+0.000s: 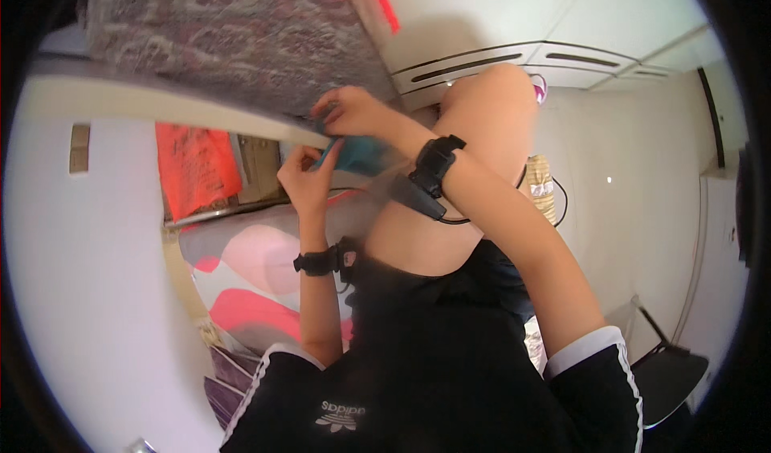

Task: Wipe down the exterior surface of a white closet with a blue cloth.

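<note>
A teal piece that looks like cloth (359,157) hangs between my hands, beside the right end of a long cream rail or board edge (201,114). My left hand (309,178) pinches its left edge between thumb and fingers, just below the rail. Above it, my right hand (353,114) is bent over the top of the cloth with curled, slightly blurred fingers that seem to grip it. Part of the cloth is hidden behind the right hand and wrist. Each wrist wears a black strap with a small device, such as the right wrist device (434,164).
Patterned grey-purple fabric (217,35) lies beyond the rail. An orange-red bag (197,168) is at left, above a pink, white and grey printed cover (257,260). White drawers (514,59) stand at the far side. A black folding chair (671,373) is at lower right.
</note>
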### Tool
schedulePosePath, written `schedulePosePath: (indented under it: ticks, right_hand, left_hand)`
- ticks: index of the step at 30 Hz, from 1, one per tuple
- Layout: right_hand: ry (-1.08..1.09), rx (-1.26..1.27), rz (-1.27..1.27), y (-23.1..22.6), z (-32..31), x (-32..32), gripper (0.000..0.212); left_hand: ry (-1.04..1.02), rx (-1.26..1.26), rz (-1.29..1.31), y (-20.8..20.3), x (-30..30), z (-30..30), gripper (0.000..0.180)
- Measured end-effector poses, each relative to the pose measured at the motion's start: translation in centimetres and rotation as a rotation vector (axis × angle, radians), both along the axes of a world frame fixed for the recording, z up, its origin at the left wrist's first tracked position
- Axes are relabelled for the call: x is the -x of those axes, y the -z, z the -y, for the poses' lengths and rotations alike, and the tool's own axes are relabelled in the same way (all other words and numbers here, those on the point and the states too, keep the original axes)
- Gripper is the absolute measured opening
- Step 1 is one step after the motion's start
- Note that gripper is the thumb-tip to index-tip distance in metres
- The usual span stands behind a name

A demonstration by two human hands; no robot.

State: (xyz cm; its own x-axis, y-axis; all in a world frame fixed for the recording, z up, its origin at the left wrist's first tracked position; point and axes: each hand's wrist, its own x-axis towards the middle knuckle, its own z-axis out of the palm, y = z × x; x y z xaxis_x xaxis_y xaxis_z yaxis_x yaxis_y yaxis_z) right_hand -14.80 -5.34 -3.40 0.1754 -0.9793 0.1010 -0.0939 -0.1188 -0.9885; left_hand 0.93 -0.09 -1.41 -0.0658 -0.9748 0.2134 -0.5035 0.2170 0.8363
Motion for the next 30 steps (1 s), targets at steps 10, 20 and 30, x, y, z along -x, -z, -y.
schedulePosePath:
  ticks: [10,20,30]
  right_hand:
    - [0.001,-0.08,-0.057,-3.6,-1.3,1.0,0.03]
    - [-0.094,-0.028,0.342,-4.5,-1.6,1.8,0.036]
    - [-0.137,-0.014,0.511,-6.8,-2.3,2.4,0.038]
  left_hand:
    - [0.015,0.023,-0.05,0.0,0.2,-0.2,0.034]
    - [-0.001,0.162,-0.025,-3.4,1.2,-0.3,0.034]
    - [-0.03,0.274,-0.019,-7.1,1.6,-0.6,0.032]
